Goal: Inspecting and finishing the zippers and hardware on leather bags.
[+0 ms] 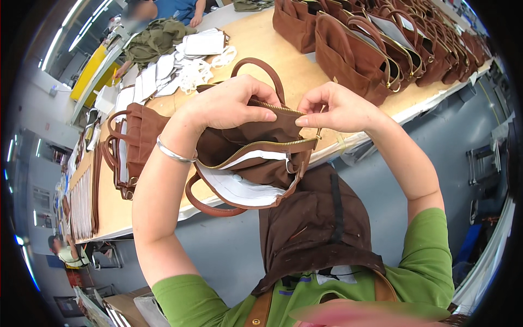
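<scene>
An open brown bag [245, 169] with brass zips, a white inner panel and looped leather handles is held up at the table's near edge. My left hand [234, 103] grips the far zipped edge from the left, thumb along the zip and fingers curled over it. My right hand [335, 109] pinches the right end of that same zipped edge between thumb and fingers. A second zipped edge runs across the nearer side of the bag, below my hands.
Rows of brown bags [348, 60] fill the wooden table's [256, 38] back right; more bags [139, 141] lie left. White pieces [163, 71], olive fabric [152, 41] and long strips [81, 201] share it. A person in blue [180, 11] is across; another [68, 250] is lower left.
</scene>
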Action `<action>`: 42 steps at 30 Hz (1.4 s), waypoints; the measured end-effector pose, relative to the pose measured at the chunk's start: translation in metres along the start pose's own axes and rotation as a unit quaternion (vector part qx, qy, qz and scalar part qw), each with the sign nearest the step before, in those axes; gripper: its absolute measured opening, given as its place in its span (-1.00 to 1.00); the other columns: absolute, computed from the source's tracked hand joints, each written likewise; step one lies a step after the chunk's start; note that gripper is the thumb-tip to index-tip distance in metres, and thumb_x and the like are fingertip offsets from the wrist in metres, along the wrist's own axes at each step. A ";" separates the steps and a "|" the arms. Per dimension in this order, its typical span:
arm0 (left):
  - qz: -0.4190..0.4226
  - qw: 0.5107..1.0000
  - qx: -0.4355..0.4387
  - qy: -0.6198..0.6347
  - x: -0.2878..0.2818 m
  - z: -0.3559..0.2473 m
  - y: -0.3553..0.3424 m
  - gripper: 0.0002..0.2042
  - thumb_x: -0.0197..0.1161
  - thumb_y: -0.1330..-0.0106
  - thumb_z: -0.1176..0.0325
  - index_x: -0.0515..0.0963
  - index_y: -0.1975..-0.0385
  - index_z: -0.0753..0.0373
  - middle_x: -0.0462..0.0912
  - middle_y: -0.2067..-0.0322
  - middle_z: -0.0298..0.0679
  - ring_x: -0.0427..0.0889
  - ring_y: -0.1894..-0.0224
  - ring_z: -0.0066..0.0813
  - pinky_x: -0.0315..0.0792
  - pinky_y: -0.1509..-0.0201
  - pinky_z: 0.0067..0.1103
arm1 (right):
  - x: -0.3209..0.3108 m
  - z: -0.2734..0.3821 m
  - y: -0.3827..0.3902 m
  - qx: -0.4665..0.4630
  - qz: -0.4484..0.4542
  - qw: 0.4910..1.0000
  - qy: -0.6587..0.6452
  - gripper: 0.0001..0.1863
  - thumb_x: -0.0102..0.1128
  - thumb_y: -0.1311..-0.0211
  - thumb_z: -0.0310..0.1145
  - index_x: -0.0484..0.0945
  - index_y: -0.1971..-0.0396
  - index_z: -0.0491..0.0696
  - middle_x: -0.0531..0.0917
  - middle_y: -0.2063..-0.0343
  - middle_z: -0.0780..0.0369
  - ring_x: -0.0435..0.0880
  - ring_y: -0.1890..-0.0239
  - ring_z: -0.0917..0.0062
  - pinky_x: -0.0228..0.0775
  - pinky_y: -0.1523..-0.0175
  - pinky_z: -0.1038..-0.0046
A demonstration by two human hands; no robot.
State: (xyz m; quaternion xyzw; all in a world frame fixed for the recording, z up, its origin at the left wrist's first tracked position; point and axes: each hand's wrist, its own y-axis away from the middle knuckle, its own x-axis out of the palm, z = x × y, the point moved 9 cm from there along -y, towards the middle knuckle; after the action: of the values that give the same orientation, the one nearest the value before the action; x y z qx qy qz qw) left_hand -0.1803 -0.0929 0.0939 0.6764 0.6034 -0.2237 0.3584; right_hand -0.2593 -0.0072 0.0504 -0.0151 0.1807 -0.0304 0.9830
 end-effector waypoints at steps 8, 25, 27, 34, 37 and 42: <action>-0.021 0.998 0.032 -0.043 0.001 -0.004 0.000 -0.85 0.30 -0.21 0.43 0.58 0.30 0.36 0.63 0.46 -0.30 0.51 0.38 -0.59 0.41 0.22 -0.61 | 0.008 0.012 -0.002 0.000 -0.025 1.000 0.001 -0.81 0.44 -0.04 -0.38 0.64 0.43 -0.16 0.56 0.58 0.42 0.44 0.48 0.82 0.30 0.35 0.70; -0.030 0.998 0.051 0.017 0.005 -0.002 0.003 -0.82 0.35 -0.13 0.41 0.62 0.34 0.37 0.63 0.47 -0.30 0.52 0.39 -0.59 0.39 0.25 -0.62 | 0.008 0.008 -0.005 0.030 -0.040 0.998 -0.040 -0.83 0.49 0.08 -0.50 0.62 0.52 -0.17 0.53 0.65 0.44 0.39 0.56 0.83 0.23 0.43 0.69; -0.044 0.997 0.057 0.027 0.006 -0.001 0.003 -0.83 0.36 -0.11 0.40 0.63 0.36 0.36 0.61 0.49 -0.32 0.50 0.40 -0.59 0.37 0.26 -0.63 | 0.010 0.011 -0.004 0.029 -0.039 0.998 -0.047 -0.82 0.50 0.09 -0.49 0.62 0.52 -0.17 0.53 0.64 0.44 0.39 0.56 0.82 0.23 0.43 0.69; -0.111 0.987 0.051 0.107 0.008 0.000 0.009 -0.84 0.43 -0.01 0.37 0.69 0.47 0.31 0.39 0.62 -0.45 0.30 0.50 -0.69 0.18 0.39 -0.65 | 0.010 0.018 -0.003 0.015 -0.042 0.999 -0.010 -0.82 0.49 0.07 -0.49 0.61 0.52 -0.18 0.50 0.64 0.44 0.37 0.55 0.83 0.22 0.43 0.70; -0.117 0.986 0.049 0.112 0.009 0.003 0.010 -0.84 0.44 0.02 0.36 0.69 0.49 0.31 0.35 0.64 -0.46 0.27 0.51 -0.69 0.14 0.41 -0.65 | 0.013 0.017 -0.003 0.022 -0.034 0.999 -0.025 -0.81 0.49 0.07 -0.48 0.60 0.52 -0.18 0.48 0.64 0.45 0.36 0.55 0.83 0.21 0.42 0.70; -0.121 0.984 0.036 0.126 0.009 0.005 0.011 -0.84 0.43 0.05 0.36 0.69 0.52 0.30 0.33 0.67 -0.46 0.27 0.53 -0.69 0.13 0.44 -0.65 | 0.016 0.015 -0.004 0.018 -0.015 0.999 -0.044 -0.85 0.45 0.03 -0.51 0.65 0.46 -0.19 0.56 0.62 0.42 0.40 0.54 0.82 0.25 0.40 0.69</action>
State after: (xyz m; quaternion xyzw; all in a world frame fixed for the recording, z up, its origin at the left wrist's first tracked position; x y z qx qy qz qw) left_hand -0.1673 -0.0907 0.0860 0.6336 0.7125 -0.2006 0.2252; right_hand -0.2390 -0.0120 0.0586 -0.0017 0.1361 -0.0474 0.9896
